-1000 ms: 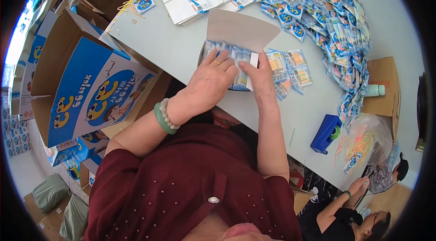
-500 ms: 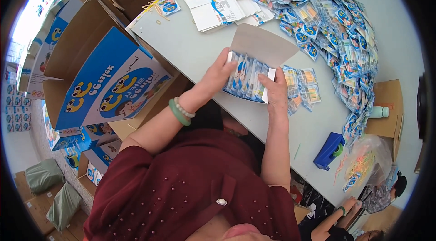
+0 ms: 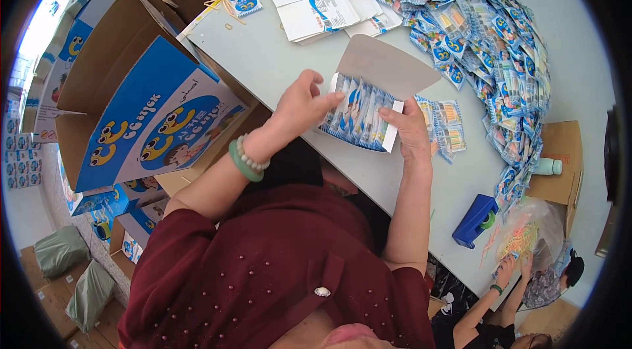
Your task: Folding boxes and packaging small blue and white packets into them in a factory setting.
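A small white carton [image 3: 394, 66] stands on the table in front of me with its lid flap raised. Inside it, a row of blue-and-white sachets [image 3: 359, 109] is packed on edge. My right hand [image 3: 409, 128] grips the carton's right end wall, thumb over the inside edge. At the left end, my left hand [image 3: 299, 104] has its fingers apart and off the carton; its thumb reaches to the sachets at the rim, and I cannot tell whether it touches them. A few loose sachets [image 3: 450, 126] lie just right of the carton.
A heap of sachets [image 3: 500, 53] covers the table's far right. Flattened cartons [image 3: 322, 3] lie at the back. A large open box [image 3: 164, 112] stands left. Near the right edge are a blue tape dispenser [image 3: 475, 221] and a co-worker's hands [image 3: 507, 270] at a bag of rubber bands [image 3: 526, 234].
My left hand has let go of the carton's left end and shifted slightly left, its fingers spreading. My right hand keeps its grip. The co-worker's hands have reached to the bag of rubber bands.
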`<state>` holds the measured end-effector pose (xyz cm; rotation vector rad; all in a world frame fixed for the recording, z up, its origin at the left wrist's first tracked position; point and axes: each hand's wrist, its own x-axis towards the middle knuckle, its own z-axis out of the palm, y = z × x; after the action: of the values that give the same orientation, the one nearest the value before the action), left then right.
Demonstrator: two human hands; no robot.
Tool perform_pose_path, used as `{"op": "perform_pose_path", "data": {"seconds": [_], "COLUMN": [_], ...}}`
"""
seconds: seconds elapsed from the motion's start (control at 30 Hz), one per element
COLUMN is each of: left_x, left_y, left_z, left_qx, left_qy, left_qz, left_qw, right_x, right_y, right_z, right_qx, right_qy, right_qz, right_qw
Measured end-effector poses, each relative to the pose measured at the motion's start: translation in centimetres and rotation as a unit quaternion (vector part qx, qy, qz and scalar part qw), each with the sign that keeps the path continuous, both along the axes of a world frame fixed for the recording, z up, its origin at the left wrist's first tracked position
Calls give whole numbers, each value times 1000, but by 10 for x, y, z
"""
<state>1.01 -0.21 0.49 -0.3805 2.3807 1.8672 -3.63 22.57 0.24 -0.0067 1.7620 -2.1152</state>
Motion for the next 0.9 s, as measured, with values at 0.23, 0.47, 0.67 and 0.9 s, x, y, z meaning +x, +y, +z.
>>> {"op": "perform_pose_path", "data": {"seconds": [0.23, 0.47, 0.67, 0.9], "left_x": [19, 32, 35, 32], "left_y": [-14, 1, 5, -1], "left_z": [-9, -23, -14, -20], "left_qx": [53, 150, 52, 128], "left_qy": [36, 22, 39, 13], "left_qz": [-73, -30, -11, -8], "left_qw": [995, 988, 998, 992], "right_x": [38, 28, -5, 0], "right_y": [-21, -86, -105, -110], "right_z": [16, 70, 51, 52], "right_qx": [328, 295, 428, 203], "right_qy": [297, 143, 127, -57], "right_qz": [-249, -11, 89, 21], "right_qw": [861, 945, 890, 977]}}
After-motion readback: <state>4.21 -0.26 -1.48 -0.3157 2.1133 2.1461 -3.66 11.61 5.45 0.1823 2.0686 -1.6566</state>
